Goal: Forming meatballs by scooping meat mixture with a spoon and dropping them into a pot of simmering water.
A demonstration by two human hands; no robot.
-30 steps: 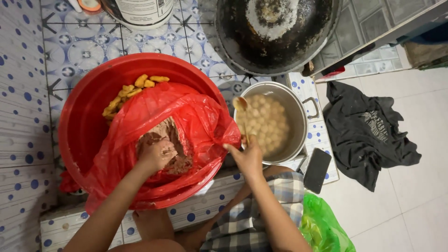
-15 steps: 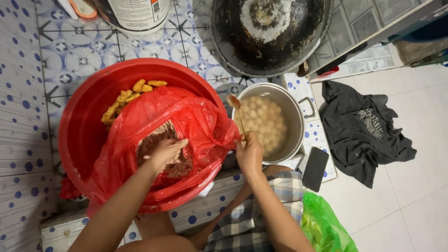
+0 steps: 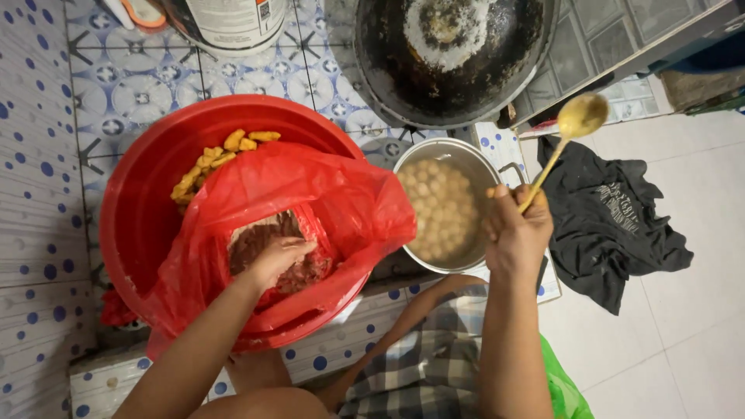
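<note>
One red basin, one red bag, one pot of many balls, one wok, one spoon, one bucket, one black cloth, two hands, left and right.

The fingertips of the left hand are buried in brown paste; beyond it, the bucket is cut off by the top edge.

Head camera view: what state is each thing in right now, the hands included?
Left hand: pressed into the brown mince.
Red bag: open, in the red basin.
Right hand: gripping a spoon, lifted clear.
Metal pot: uncovered, full of pale balls.
Wok: blackened, white residue.
Dark cloth: crumpled on floor.
</note>
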